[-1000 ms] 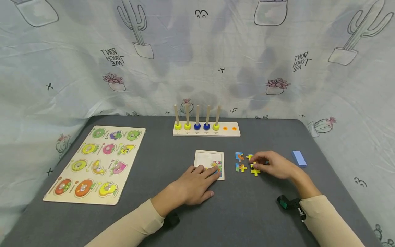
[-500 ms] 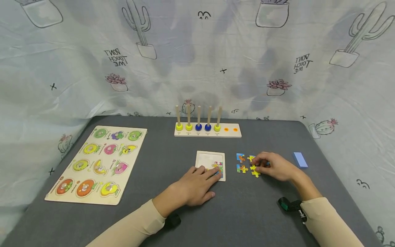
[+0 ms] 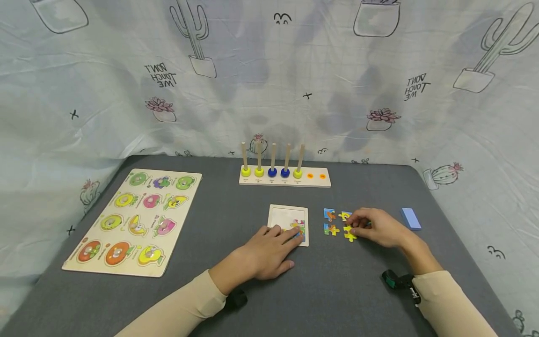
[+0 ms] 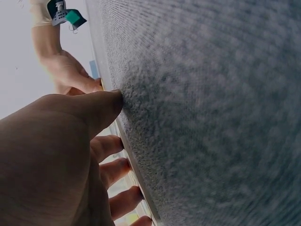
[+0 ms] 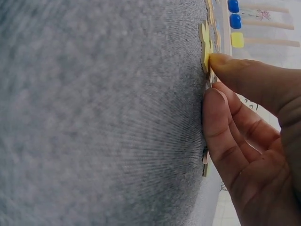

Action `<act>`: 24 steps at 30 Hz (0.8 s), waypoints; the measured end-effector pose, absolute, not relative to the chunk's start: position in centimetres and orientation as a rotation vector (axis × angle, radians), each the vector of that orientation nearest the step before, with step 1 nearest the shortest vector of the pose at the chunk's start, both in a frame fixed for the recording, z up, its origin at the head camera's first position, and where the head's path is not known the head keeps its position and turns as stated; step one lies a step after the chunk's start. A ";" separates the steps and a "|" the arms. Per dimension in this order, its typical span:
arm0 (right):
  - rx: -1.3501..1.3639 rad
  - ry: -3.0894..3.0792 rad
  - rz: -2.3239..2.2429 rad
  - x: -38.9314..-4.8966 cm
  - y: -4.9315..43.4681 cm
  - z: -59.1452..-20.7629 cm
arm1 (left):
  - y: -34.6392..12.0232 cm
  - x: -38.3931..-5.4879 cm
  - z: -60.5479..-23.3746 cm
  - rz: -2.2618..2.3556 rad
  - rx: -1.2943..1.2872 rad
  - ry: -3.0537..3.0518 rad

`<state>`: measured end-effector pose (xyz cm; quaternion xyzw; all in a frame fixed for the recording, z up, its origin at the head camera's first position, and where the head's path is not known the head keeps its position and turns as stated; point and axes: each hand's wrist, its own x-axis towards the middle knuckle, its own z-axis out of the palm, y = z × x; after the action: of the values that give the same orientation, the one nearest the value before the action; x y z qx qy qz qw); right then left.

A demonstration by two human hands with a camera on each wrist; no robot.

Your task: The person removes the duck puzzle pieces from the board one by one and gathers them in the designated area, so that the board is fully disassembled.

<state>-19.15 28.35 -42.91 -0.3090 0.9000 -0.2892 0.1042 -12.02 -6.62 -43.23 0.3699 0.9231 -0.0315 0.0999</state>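
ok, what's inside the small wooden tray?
The tray holds colorful puzzle pieces toward its right side, with pale base showing at upper left. The left hand covers part of the lower area; what's under its fingers can't be seen.

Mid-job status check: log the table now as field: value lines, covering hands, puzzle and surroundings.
Left hand: fingers on the square pale wooden puzzle tray
Tray: multicoloured jigsaw pieces visible at right, partly covered
Right hand: at the yellow jigsaw pieces; grip unclear
Loose pieces: four visible, right of tray
Behind: long pale wooden pegboard with yellow and blue rings
Far right: rectangular blue block
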 end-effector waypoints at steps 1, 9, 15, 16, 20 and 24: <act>-0.918 2.656 -0.849 -19.1 28.4 -42.8 | -6.6 -12.0 -43.2 -0.092 1.096 2.730; -0.915 2.685 -0.813 -19.3 28.0 -42.2 | -6.7 -12.0 -43.3 -0.060 1.094 2.742; -0.941 2.705 -0.808 -19.5 27.0 -41.6 | -6.9 -12.2 -43.3 -0.043 1.110 2.752; -0.940 2.704 -0.809 -19.5 26.8 -41.5 | -6.9 -12.2 -43.3 -0.043 1.118 2.755; -0.938 2.692 -0.815 -19.6 26.1 -41.3 | -7.0 -12.2 -43.3 -0.021 1.158 2.757; -0.942 2.664 -0.839 -19.7 25.5 -41.3 | -7.3 -12.5 -43.3 0.013 1.210 2.746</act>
<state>-19.74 25.47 -41.31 -0.3182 0.8996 -0.2832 0.0966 -12.47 -7.30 -43.27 0.4021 0.9129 0.0043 0.0704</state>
